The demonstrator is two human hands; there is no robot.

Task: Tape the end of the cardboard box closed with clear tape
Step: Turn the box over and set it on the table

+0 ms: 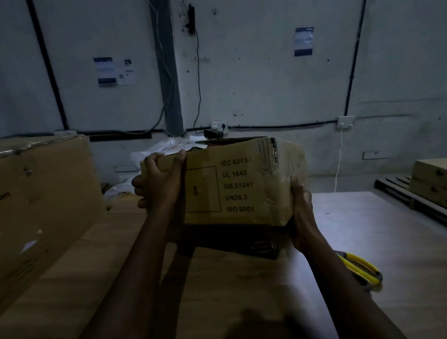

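Note:
A brown cardboard box [235,184] with black printed codes on its near side is held up above the table, tilted a little. My left hand [160,181] grips its upper left corner, fingers curled over the top edge. At the lower right corner, my right hand [301,216] holds the box from the side and beneath. The top flap at the back looks partly raised. Old clear tape shines on the box's right corner. A dark round object [263,246], maybe a tape roll, lies under the box on the table; I cannot tell for sure.
A wooden table [243,291] spreads below. Yellow-handled scissors [362,268] lie right of my right forearm. A large carton [27,206] stands at the left. Flat boxes on a pallet [444,184] sit at the right. White plastic wrap [159,148] lies behind the box.

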